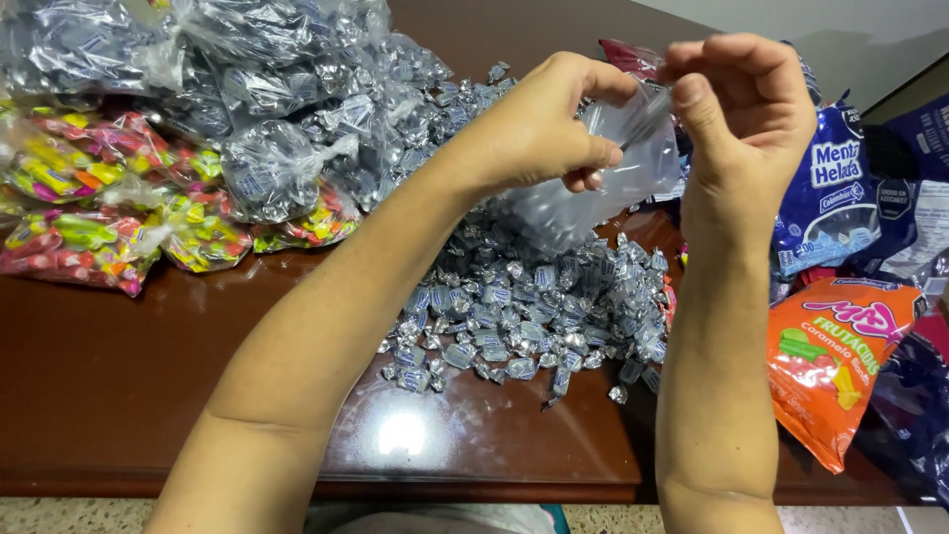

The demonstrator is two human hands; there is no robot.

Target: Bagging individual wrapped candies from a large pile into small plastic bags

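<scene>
My left hand (542, 127) and my right hand (743, 99) are raised above the table and both pinch the top edge of a small clear plastic bag (603, 188), which hangs between them. Under the bag lies a loose heap of silver-wrapped candies (534, 316) on the dark brown table (119, 396). I cannot tell whether any candies are inside the bag.
Several knotted clear bags of silver candies (267, 168) pile up at the back left, with bags of colourful candies (89, 237) below them. At the right lie a blue candy package (830, 198) and an orange candy package (830, 366). The table's front edge runs along the bottom.
</scene>
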